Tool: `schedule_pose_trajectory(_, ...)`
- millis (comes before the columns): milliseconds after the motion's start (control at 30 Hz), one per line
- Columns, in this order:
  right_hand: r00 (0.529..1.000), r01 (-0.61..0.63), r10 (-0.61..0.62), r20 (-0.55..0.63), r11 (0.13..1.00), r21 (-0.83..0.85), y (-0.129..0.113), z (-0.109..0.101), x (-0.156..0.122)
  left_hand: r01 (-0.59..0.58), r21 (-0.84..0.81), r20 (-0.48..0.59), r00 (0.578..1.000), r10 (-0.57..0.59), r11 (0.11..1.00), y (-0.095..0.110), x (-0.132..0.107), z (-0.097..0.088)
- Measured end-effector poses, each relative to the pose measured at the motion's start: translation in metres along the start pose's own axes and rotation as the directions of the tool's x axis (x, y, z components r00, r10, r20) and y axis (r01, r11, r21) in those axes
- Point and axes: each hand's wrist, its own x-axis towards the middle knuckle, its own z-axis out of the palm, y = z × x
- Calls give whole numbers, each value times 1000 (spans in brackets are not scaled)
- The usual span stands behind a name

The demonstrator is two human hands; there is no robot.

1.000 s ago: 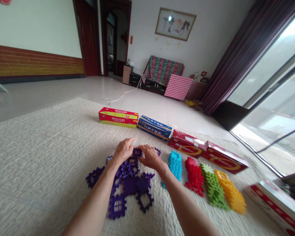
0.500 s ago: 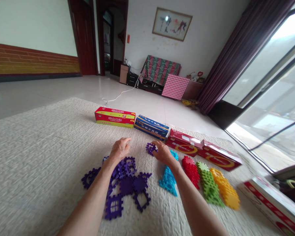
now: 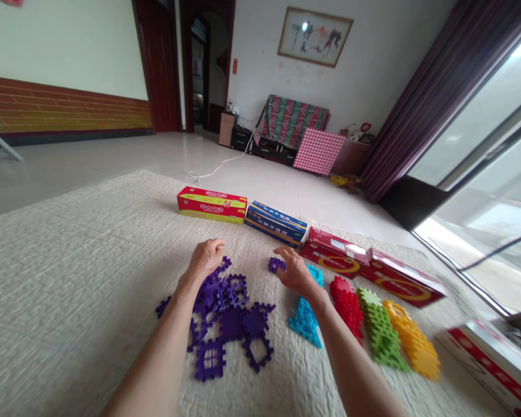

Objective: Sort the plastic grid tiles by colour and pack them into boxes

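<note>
My right hand [image 3: 295, 271] has its thumb and fingers round the right edge of a small purple interlocking tile [image 3: 276, 264], away from the main group. My left hand [image 3: 205, 258] is curled over the back of the purple tile pile [image 3: 231, 323]. Just below its fingertips one purple tile [image 3: 223, 265] shows; whether the fingers grip it is hidden. The pile holds solid tiles, open frames and a window-shaped tile [image 3: 211, 360]. Blue tiles [image 3: 304, 318] lie partly beneath my right forearm.
Rows of red tiles [image 3: 347, 306], green tiles [image 3: 380, 327] and yellow tiles [image 3: 410, 340] lie to the right. Behind stand a red-and-yellow box [image 3: 212, 205], a blue box [image 3: 275, 225] and two dark red boxes [image 3: 334, 253]. A white-and-red box [image 3: 488, 359] lies at the right.
My left hand has shifted slightly left, and a purple tile shows by its fingertips. My right hand stays at its small tile. The view has turned slightly left.
</note>
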Motion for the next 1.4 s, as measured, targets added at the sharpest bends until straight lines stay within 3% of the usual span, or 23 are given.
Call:
schedule_pose_trajectory(133, 991, 137, -136, -21, 984, 110, -25, 13, 5, 118, 58, 126, 984, -125, 991, -12, -3, -13)
schedule_pose_trajectory(233, 984, 174, -177, 14, 977, 121, -40, 28, 7, 117, 87, 231, 964, -135, 989, -11, -7, -17)
schedule_pose_trajectory(367, 981, 184, -189, 53, 980, 81, -52, 41, 7, 51, 211, 253, 962, -105, 976, 3, -12, -15)
schedule_pose_trajectory(533, 988, 136, -138, 68, 990, 34, -60, 39, 4, 49, 286, 251, 960, -124, 957, 14, -14, -8)
schedule_pose_trajectory(633, 994, 109, -111, 24, 991, 77, -60, 42, 1, 53, 177, 231, 968, -93, 983, 15, -10, -5)
schedule_pose_trajectory(733, 980, 148, -122, -156, 974, 173, -56, 49, 0, 65, -151, 252, 967, -25, 986, 18, -7, -4)
schedule_pose_trajectory(833, 936, 253, -174, -306, 937, 239, -52, 55, 1, 177, -540, 356, 934, 33, 823, 25, -8, -4)
schedule_pose_trajectory(900, 916, 296, -195, -349, 918, 265, -51, 54, 1, 280, -679, 443, 894, 74, 679, 28, -11, -5)
schedule_pose_trajectory(1000, 900, 305, -175, -399, 907, 291, -55, 49, 0, 348, -763, 483, 867, 123, 544, 29, -14, -7)
schedule_pose_trajectory(1200, 916, 252, -104, -387, 900, 355, -69, 38, -6, 397, -798, 509, 847, 154, 452, 32, -16, -4)
schedule_pose_trajectory(1333, 919, 237, -92, -383, 906, 350, -67, 33, -6, 398, -769, 530, 835, 150, 501, 35, -18, -4)
schedule_pose_trajectory(1400, 947, 171, -67, -315, 934, 313, -56, 26, -3, 389, -736, 521, 848, 97, 555, 33, -16, -5)
